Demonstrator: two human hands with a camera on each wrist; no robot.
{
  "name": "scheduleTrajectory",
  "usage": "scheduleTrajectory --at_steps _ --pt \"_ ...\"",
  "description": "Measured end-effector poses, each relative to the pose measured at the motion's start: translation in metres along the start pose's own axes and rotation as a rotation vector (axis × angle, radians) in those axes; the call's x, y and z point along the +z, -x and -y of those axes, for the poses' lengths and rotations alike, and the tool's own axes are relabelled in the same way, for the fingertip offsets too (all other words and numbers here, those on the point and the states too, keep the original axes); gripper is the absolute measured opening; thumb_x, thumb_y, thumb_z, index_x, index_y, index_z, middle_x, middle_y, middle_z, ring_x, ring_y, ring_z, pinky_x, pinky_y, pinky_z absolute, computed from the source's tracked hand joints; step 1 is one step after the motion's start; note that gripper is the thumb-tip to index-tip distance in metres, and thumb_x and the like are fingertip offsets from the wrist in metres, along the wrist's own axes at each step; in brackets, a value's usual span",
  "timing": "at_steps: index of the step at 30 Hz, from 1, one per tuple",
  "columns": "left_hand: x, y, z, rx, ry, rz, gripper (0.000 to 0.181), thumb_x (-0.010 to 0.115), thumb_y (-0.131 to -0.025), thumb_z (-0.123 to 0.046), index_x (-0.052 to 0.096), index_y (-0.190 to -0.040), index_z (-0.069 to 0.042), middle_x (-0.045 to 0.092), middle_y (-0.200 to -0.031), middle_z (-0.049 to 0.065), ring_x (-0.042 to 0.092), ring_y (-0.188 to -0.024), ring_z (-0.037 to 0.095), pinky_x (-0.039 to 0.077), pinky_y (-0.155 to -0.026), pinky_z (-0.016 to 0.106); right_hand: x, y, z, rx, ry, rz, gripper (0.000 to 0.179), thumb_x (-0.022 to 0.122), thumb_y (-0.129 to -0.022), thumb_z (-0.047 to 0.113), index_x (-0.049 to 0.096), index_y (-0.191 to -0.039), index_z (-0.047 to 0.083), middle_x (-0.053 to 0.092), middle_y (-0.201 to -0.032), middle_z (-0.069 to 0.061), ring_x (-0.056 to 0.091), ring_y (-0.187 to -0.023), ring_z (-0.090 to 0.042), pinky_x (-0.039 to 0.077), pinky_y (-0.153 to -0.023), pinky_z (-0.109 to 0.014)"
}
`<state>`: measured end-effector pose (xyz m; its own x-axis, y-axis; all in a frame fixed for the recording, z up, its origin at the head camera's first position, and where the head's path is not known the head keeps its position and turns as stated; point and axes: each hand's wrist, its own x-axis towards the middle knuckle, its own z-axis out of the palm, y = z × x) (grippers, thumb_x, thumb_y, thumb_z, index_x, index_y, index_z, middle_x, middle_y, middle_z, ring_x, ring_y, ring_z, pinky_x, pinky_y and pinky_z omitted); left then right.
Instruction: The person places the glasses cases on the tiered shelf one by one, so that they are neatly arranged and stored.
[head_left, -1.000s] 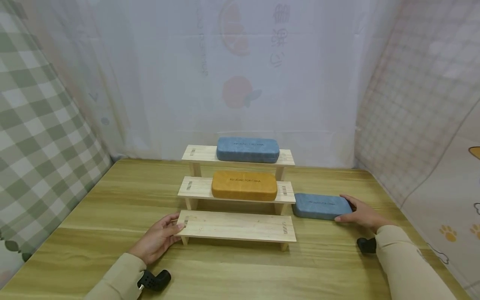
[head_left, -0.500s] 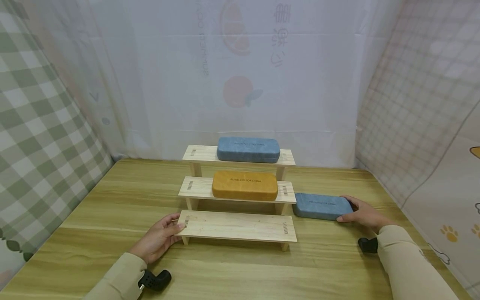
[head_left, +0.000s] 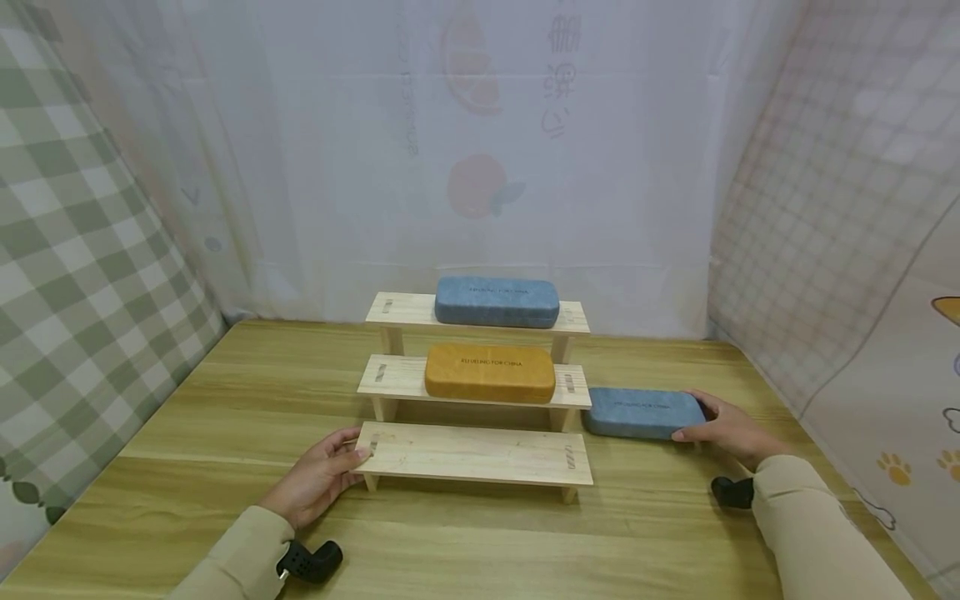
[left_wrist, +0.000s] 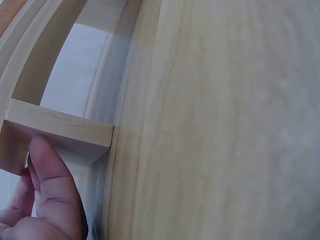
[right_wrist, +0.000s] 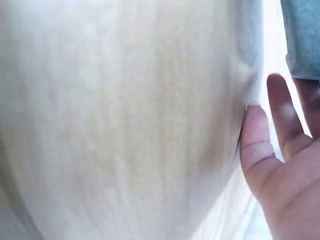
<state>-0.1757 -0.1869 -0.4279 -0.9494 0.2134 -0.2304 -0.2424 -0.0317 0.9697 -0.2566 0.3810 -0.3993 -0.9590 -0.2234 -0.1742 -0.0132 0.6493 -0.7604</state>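
Note:
A three-tier wooden display stand [head_left: 472, 452] stands on the table. My left hand [head_left: 318, 475] grips the left end of its lowest step, thumb at the board's edge; in the left wrist view, fingers [left_wrist: 52, 172] touch a wooden end piece. To the right of the stand, my right hand [head_left: 729, 429] holds the right end of a blue glasses case [head_left: 643, 412] between thumb and fingers. The case's left end lies close to the middle step. An orange-yellow glasses case [head_left: 490, 373] sits on the middle step, and another blue glasses case [head_left: 497, 302] on the top step.
The wood-grain table [head_left: 480, 554] carries everything. A white printed curtain [head_left: 322, 167] hangs behind it. Checked cloth [head_left: 82, 183] slopes along the left side, and a patterned cloth [head_left: 847, 208] closes the right side.
The blue case in my right hand has shifted very slightly to the left. My left hand keeps its hold on the stand, and the other two cases stay in place.

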Motion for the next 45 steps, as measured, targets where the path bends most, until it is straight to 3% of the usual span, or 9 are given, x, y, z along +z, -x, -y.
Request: scheduleTrajectory --at_steps 9,15,20,30,45 --pt "-0.002 -0.001 0.001 0.019 0.0 0.04 0.065 0.05 -0.1 -0.01 0.012 -0.147 0.012 0.049 -0.12 0.011 0.056 -0.097 0.01 0.047 -0.084 0.029 0.002 0.004 0.002 0.023 -0.015 -0.022 0.1 0.072 -0.086 0.023 0.003 -0.149 -0.012 0.008 -0.148 -0.043 0.019 -0.132 -0.057 0.029 -0.102 -0.063" --pt "-0.002 0.0 0.001 0.011 -0.001 0.019 0.065 0.051 -0.1 -0.01 0.013 -0.147 0.012 0.049 -0.119 0.012 0.056 -0.096 0.012 0.046 -0.082 0.029 0.003 0.006 0.004 0.038 -0.033 -0.055 0.1 0.072 -0.086 0.024 0.004 -0.151 -0.008 0.005 -0.15 -0.041 0.015 -0.135 -0.057 0.028 -0.103 -0.062" --pt "-0.001 0.0 0.0 0.0 -0.004 0.013 0.064 0.051 -0.1 -0.011 0.014 -0.147 0.011 0.05 -0.119 0.011 0.056 -0.095 0.012 0.046 -0.082 0.029 0.003 0.015 0.007 0.04 -0.041 -0.08 0.101 0.071 -0.087 0.026 0.001 -0.152 -0.006 -0.001 -0.151 -0.04 0.008 -0.135 -0.059 0.022 -0.104 -0.066" --pt "-0.002 0.001 0.001 0.009 0.0 0.02 0.063 0.051 -0.1 -0.011 0.015 -0.147 0.011 0.05 -0.12 0.012 0.057 -0.096 0.012 0.046 -0.083 0.029 0.004 0.035 0.008 0.018 -0.041 -0.138 0.099 0.069 -0.089 0.027 0.001 -0.153 -0.002 0.001 -0.152 -0.037 0.011 -0.134 -0.06 0.024 -0.101 -0.069" --pt "-0.001 0.001 0.002 0.011 -0.014 0.018 0.061 0.05 -0.1 -0.01 0.016 -0.146 0.011 0.049 -0.124 0.016 0.057 -0.098 0.012 0.047 -0.085 0.031 0.006 0.062 0.019 0.073 -0.1 -0.188 0.102 0.069 -0.09 0.033 -0.005 -0.154 0.003 -0.01 -0.154 -0.032 -0.001 -0.138 -0.056 0.017 -0.104 -0.069"
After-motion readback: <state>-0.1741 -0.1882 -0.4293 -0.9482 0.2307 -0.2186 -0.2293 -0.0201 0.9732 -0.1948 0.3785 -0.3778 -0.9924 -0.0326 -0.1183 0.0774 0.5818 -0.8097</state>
